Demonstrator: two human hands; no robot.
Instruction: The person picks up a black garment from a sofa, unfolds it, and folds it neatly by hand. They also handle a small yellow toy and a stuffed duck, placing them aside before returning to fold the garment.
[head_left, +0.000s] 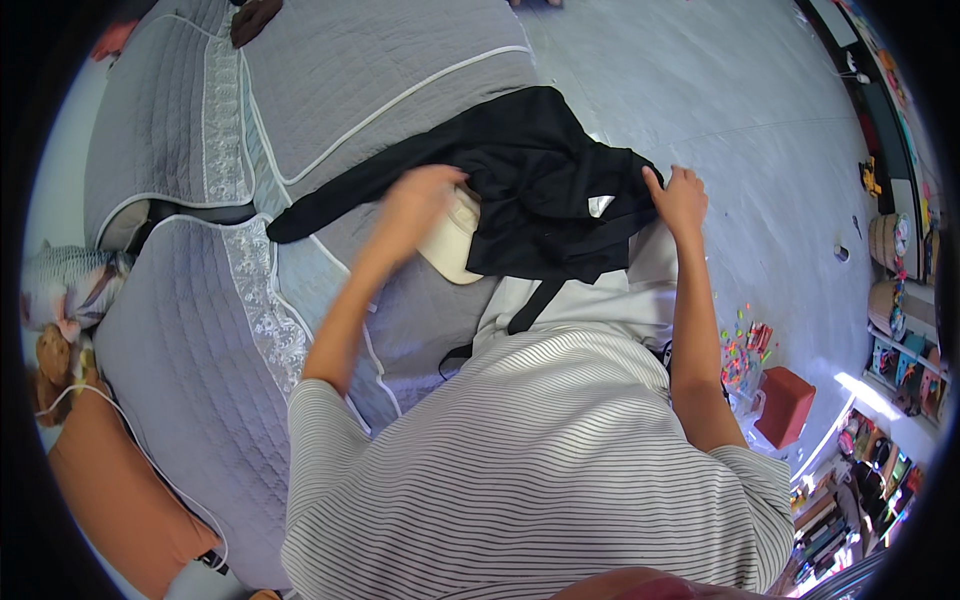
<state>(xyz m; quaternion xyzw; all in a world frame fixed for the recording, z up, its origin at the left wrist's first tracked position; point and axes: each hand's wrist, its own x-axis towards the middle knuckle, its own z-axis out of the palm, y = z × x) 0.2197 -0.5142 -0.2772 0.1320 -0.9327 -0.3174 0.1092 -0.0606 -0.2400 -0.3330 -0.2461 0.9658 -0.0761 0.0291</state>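
Note:
A black long-sleeved garment (517, 157) lies spread over the sofa's edge and my lap. One sleeve stretches to the left across the grey cover, and a white label (599, 205) shows near the garment's right end. My right hand (681, 201) grips that right end between thumb and fingers. Motion blurs my left hand (424, 201), which is over the garment's near edge beside a cream cap (448, 244). Whether its fingers hold any cloth cannot be told. Part of the cap is hidden by the garment and my left hand. A black strap (535, 306) hangs over my light trousers (652, 281).
Grey quilted covers (187, 360) with white trim lie on the sofa. An orange cushion (127, 487) and a fish-shaped plush (71, 289) are at the left. On the grey floor (757, 180) at the right are a red box (784, 407) and scattered small colourful pieces (739, 360).

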